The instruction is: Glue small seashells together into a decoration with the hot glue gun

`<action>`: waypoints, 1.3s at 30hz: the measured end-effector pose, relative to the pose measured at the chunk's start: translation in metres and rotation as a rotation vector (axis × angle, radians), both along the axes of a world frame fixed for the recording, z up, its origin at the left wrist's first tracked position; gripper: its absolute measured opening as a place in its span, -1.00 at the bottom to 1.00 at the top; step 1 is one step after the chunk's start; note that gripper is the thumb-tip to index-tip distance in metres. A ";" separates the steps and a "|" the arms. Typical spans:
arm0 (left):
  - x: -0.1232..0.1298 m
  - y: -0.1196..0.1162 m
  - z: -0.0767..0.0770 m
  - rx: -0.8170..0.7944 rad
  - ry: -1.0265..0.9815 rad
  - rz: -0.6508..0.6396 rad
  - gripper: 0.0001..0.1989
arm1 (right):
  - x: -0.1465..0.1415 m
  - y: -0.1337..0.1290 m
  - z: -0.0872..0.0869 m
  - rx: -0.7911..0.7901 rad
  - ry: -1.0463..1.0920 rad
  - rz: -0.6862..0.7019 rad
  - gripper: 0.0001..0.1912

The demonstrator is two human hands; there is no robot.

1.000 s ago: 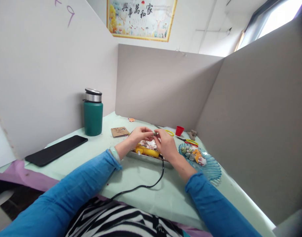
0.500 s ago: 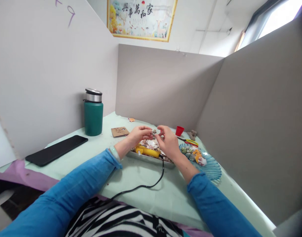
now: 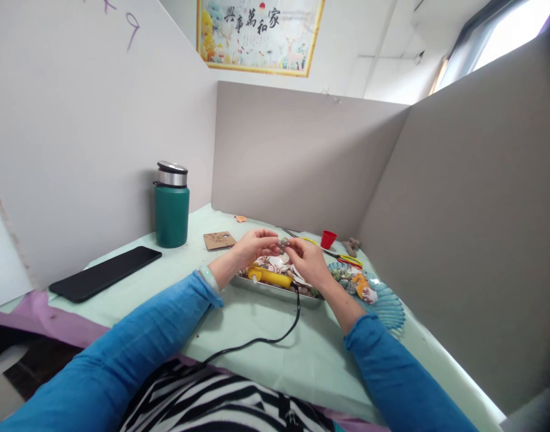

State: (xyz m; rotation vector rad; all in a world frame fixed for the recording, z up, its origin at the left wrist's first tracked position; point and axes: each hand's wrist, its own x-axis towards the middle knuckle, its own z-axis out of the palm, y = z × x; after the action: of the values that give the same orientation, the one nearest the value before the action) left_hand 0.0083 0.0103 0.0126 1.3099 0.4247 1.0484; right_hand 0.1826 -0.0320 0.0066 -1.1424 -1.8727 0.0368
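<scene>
Above a metal tray [image 3: 275, 291] of shells, my left hand [image 3: 258, 245] and my right hand [image 3: 305, 257] meet at their fingertips. Between them is a small greyish shell-like piece [image 3: 283, 242], pinched by the fingers of both hands. Its details are too small to make out. A yellow glue gun [image 3: 271, 276] lies across the shells in the tray, its black cord [image 3: 261, 340] running toward my body. To the right of the tray, a blue ribbed plate [image 3: 388, 307] holds green, orange and white shell pieces.
At the left stand a green bottle [image 3: 171, 216] and a black phone-like slab [image 3: 106, 273]. A brown card [image 3: 219, 240] lies behind my left wrist. Scissors [image 3: 349, 260], a red cup [image 3: 328, 240] and an orange piece [image 3: 240, 219] are farther back. Grey partitions surround the table.
My right hand's fingers have closed in on the small piece and come nearer my left fingertips. The yellow handles behind my right hand now show. My left hand has hardly moved.
</scene>
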 end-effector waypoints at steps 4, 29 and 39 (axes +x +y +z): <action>0.001 -0.001 0.000 -0.007 0.017 0.034 -0.68 | 0.001 0.003 -0.003 0.044 -0.020 -0.046 -0.77; 0.002 0.004 -0.003 -0.001 0.109 0.125 -0.71 | 0.007 0.011 -0.015 0.203 -0.161 -0.117 -0.78; 0.001 0.007 -0.006 0.092 0.177 0.133 -0.65 | 0.008 0.011 -0.015 0.183 -0.170 -0.126 -0.78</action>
State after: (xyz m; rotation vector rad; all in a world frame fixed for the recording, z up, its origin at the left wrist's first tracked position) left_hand 0.0095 0.0176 0.0068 1.4792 0.6097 1.0760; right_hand 0.1902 -0.0214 -0.0089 -1.1624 -1.9034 -0.3055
